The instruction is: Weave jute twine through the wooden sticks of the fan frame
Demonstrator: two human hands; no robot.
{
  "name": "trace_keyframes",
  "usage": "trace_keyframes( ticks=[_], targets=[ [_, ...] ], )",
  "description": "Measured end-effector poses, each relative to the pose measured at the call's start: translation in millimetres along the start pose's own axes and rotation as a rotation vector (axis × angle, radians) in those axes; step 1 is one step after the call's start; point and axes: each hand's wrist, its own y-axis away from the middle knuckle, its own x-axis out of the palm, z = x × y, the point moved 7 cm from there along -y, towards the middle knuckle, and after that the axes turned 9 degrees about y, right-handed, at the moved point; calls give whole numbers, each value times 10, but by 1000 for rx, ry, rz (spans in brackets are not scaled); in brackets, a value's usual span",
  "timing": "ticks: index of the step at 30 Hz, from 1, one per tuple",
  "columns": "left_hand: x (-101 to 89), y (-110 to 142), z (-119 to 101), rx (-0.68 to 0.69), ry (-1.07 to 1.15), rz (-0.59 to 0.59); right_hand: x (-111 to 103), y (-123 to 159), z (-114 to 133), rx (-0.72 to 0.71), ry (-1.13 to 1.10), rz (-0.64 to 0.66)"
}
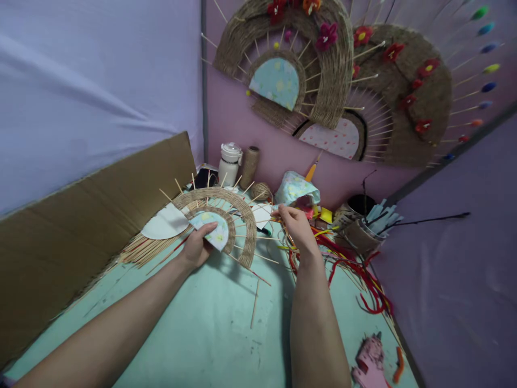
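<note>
My left hand (198, 245) grips a half-round woven fan (249, 229) by its center, the thumb lying on the pale blue floral cloth (218, 233). Thin sticks spread outward from this center like rays. Two brown twine bands cross them, one around the cloth and a wider one farther out. To the right of the fan, my right hand (296, 223) is raised with thumb and fingers pinched together near the stick tips. What lies between those fingertips is too small to make out. A white half-round piece (165, 222) rests left of the fan.
Loose sticks (139, 250) lie along a cardboard panel (100, 215). Behind stand a white bottle (229, 164), a twine spool (251, 166) and a twine ball (260, 191). Red pipe cleaners (355, 269) and a container (359, 231) are at right. Finished woven pieces (339, 70) hang on the wall.
</note>
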Motion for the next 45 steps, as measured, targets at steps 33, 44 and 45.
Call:
trace_keyframes(
  ticks=[33, 44, 45],
  targets=[
    [-53, 18, 173, -73, -227, 131, 371, 51, -285, 171, -201, 379],
    [8, 49, 44, 73, -249, 54, 116, -22, -220, 78, 87, 128],
    [7, 51, 42, 72, -245, 47, 101, -18, -205, 85, 79, 115]
  ],
)
